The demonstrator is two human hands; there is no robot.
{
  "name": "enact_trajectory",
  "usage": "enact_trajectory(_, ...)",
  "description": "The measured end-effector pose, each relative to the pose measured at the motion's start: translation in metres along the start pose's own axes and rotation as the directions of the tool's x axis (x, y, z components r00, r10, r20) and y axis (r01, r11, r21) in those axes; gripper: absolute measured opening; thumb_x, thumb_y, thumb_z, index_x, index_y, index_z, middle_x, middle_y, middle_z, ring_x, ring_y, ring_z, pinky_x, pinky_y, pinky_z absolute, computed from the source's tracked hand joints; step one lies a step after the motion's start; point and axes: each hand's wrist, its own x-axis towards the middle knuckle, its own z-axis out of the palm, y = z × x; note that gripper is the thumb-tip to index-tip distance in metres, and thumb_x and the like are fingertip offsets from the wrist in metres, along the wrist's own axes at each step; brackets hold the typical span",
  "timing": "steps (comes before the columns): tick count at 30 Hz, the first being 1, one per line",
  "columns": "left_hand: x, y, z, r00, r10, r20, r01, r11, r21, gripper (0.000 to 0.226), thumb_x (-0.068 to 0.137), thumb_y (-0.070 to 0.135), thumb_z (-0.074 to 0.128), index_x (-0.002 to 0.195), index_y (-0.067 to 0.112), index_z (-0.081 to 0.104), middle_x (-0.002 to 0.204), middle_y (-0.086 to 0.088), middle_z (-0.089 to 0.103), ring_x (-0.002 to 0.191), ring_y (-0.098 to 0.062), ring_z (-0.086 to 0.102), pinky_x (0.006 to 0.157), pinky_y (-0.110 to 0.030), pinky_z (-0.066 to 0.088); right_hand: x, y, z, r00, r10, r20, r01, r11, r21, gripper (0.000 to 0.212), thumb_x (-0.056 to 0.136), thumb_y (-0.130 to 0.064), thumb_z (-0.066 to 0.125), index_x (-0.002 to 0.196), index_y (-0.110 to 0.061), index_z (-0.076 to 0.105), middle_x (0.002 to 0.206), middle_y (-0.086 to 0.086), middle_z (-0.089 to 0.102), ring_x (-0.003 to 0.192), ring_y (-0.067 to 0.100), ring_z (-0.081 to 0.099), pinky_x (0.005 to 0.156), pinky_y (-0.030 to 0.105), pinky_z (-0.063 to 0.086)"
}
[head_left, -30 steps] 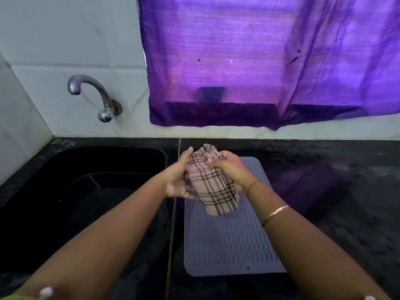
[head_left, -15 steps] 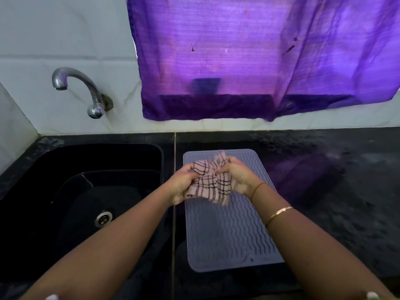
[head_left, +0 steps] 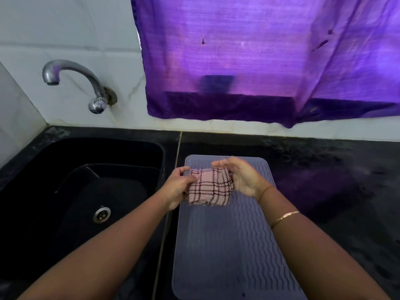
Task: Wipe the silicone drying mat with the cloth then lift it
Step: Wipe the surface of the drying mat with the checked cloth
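Observation:
A grey silicone drying mat (head_left: 225, 245) with wavy ridges lies flat on the black counter, right of the sink. Above its far half I hold a pink checked cloth (head_left: 208, 189), folded into a small pad. My left hand (head_left: 178, 188) grips the cloth's left edge. My right hand (head_left: 240, 178) cups its right side, fingers curled over the top. The cloth hangs just above the mat; I cannot tell whether its lower edge touches it.
A black sink (head_left: 82, 191) with a metal drain (head_left: 101, 214) sits to the left. A chrome tap (head_left: 86, 83) juts from the white tiled wall. A purple curtain (head_left: 259, 61) hangs behind. The dark counter (head_left: 335, 180) stretches to the right.
The cloth has gone from a hanging, bunched strip to a compact folded pad between both hands. My hands have lowered toward the mat's far half.

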Motion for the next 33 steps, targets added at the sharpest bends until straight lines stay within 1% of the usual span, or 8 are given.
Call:
enact_trajectory(7,0.029,-0.002,0.012,0.948,0.248,-0.201,-0.242,0.969,0.052,0.041,0.094,0.002,0.052,0.132,0.010,0.038,0.119,-0.007,0.058,0.096,-0.014,0.061,0.078,-0.027,0.052,0.043,-0.019,-0.002,0.995,0.099,-0.033,-0.105,0.938,-0.332,0.041,0.084,0.002,0.062,0.123,-0.006,0.052,0.104,0.013,0.062,0.088,0.022,0.063,0.074,0.034,0.055)
enact_trajectory(11,0.053,0.005,0.004,0.862,0.374,-0.342,-0.171,0.851,0.497,0.047,0.098,0.011,0.046,0.142,0.003,0.031,0.142,-0.017,0.042,0.126,-0.027,0.047,0.101,-0.031,0.038,0.079,-0.023,0.002,0.994,-0.041,-0.101,0.025,0.988,-0.153,0.031,0.086,0.005,0.060,0.114,-0.005,0.055,0.100,0.014,0.062,0.083,0.021,0.061,0.073,0.034,0.053)
enact_trajectory(14,0.059,0.005,-0.014,0.877,0.411,-0.249,-0.024,0.555,0.831,0.049,0.091,0.014,0.052,0.137,0.002,0.039,0.139,-0.018,0.041,0.129,-0.038,0.041,0.106,-0.042,0.036,0.105,-0.015,0.005,0.986,-0.017,-0.164,0.043,0.987,0.153,0.023,0.090,0.000,0.056,0.112,-0.009,0.053,0.094,0.011,0.063,0.078,0.020,0.061,0.065,0.033,0.054)
enact_trajectory(16,0.055,0.002,-0.021,0.954,0.298,-0.003,-0.055,0.185,0.981,0.064,0.083,0.034,0.061,0.138,0.010,0.039,0.143,-0.010,0.038,0.135,-0.040,0.031,0.108,-0.048,0.031,0.119,-0.003,0.007,0.952,-0.045,-0.303,0.029,0.998,-0.055,0.021,0.090,-0.006,0.056,0.111,-0.011,0.055,0.105,0.013,0.061,0.087,0.022,0.059,0.075,0.034,0.050)
enact_trajectory(19,0.044,-0.012,-0.014,0.989,-0.047,0.137,-0.142,-0.112,0.984,0.108,0.072,0.055,0.071,0.153,0.020,0.009,0.160,0.001,0.005,0.145,-0.035,-0.005,0.116,-0.054,0.002,0.127,0.018,0.012,0.788,-0.453,-0.417,-0.154,0.510,-0.846,0.036,0.088,-0.027,0.055,0.123,-0.022,0.056,0.132,0.009,0.044,0.122,0.027,0.040,0.101,0.041,0.031)
enact_trajectory(25,0.043,-0.023,-0.013,0.986,-0.117,0.119,-0.144,-0.238,0.960,0.122,0.068,0.064,0.069,0.153,0.013,-0.002,0.160,-0.005,-0.005,0.144,-0.032,-0.018,0.114,-0.056,-0.009,0.137,0.049,0.041,0.959,-0.284,-0.004,0.004,0.026,-1.000,0.074,0.086,-0.060,0.043,0.147,-0.023,0.023,0.155,0.016,0.015,0.143,0.038,0.010,0.113,0.058,0.006)
enact_trajectory(29,0.036,-0.030,-0.018,0.993,-0.079,0.089,-0.110,-0.305,0.946,0.123,0.071,0.073,0.059,0.151,0.015,-0.014,0.160,-0.001,-0.013,0.146,-0.030,-0.012,0.114,-0.054,-0.011,0.137,0.040,0.024,0.929,-0.356,0.100,0.050,-0.146,-0.988,0.060,0.088,-0.042,0.046,0.144,-0.029,0.029,0.152,0.011,0.023,0.135,0.035,0.024,0.105,0.053,0.025)
enact_trajectory(33,0.033,-0.028,-0.017,0.996,-0.049,0.073,-0.085,-0.347,0.934,0.123,0.069,0.077,0.055,0.151,0.017,-0.015,0.160,0.002,-0.014,0.146,-0.028,-0.010,0.112,-0.054,-0.013,0.134,0.034,0.003,0.911,-0.381,-0.160,-0.212,-0.097,-0.972,0.056,0.089,-0.032,0.048,0.142,-0.021,0.033,0.149,0.013,0.028,0.131,0.037,0.030,0.102,0.057,0.028)
